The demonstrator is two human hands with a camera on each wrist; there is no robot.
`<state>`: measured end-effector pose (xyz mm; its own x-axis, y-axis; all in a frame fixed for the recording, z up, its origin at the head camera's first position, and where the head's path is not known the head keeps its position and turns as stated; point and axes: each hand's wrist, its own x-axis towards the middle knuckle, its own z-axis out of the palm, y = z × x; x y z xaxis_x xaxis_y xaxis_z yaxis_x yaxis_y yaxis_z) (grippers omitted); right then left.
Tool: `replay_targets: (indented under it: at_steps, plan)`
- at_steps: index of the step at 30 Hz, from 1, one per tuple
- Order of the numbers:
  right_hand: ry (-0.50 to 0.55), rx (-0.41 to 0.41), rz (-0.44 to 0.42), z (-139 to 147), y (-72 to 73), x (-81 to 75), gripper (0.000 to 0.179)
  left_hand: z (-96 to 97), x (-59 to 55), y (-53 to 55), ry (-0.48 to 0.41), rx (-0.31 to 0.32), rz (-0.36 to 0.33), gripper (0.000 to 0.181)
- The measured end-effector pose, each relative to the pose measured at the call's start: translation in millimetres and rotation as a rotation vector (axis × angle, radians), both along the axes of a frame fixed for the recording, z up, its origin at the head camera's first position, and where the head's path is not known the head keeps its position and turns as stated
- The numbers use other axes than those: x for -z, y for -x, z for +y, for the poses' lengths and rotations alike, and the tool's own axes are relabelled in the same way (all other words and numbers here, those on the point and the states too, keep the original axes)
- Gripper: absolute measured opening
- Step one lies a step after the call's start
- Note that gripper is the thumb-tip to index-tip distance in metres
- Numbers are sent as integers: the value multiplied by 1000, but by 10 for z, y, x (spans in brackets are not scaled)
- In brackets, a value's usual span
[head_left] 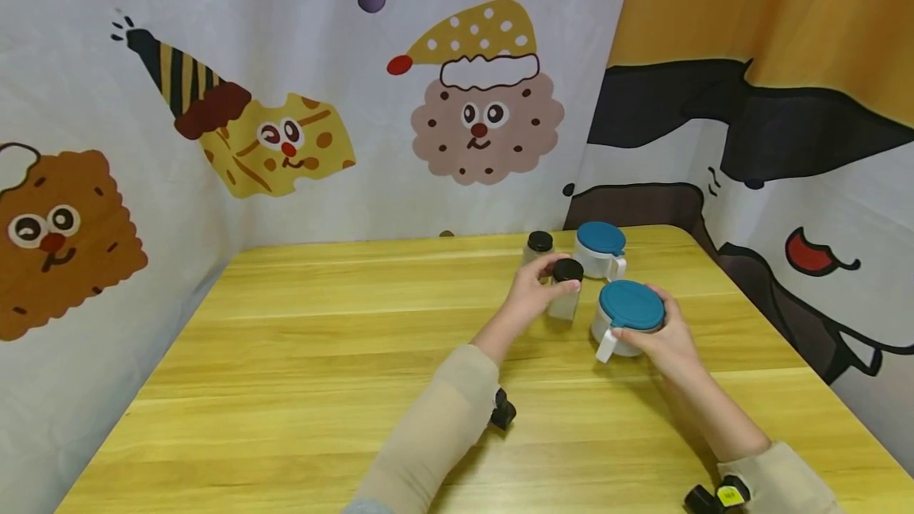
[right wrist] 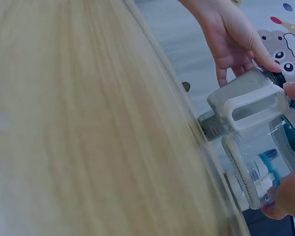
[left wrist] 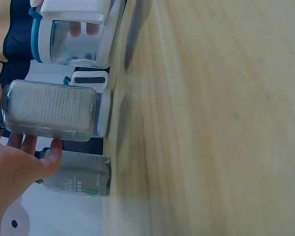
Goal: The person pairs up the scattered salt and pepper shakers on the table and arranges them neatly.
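The left hand [head_left: 534,289] pinches a jar [head_left: 565,304] near its top; the right hand [head_left: 669,339] grips a cup [head_left: 630,310]. A bump between the hands could knock the jar loose.

This is a curtained-off nook, home or studio unclear: white cartoon-printed fabric curtains [head_left: 371,117] hang left and far, orange-black-and-white printed fabric [head_left: 785,125] at right, around a yellow wood-grain table [head_left: 321,355].

Toward the far right of the table [head_left: 286,387], the near jar [head_left: 564,307] is left of the near container [head_left: 631,308], and behind them the far jar [head_left: 539,242] stands left of the far container [head_left: 599,246].
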<state>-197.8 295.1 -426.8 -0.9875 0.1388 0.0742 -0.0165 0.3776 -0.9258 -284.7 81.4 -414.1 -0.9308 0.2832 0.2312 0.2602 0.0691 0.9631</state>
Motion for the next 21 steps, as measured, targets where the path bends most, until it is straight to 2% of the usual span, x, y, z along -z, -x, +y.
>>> replay_targets:
  at_steps: [11, 21]
  plan:
    - [21, -7, 14, -28, -41, -69, 106, -115, -81, -68, -97, 37, -44, 43]
    - [20, -14, 26, -56, -44, -118, 105, -231, -146, -113, -78, 23, -64, 42]
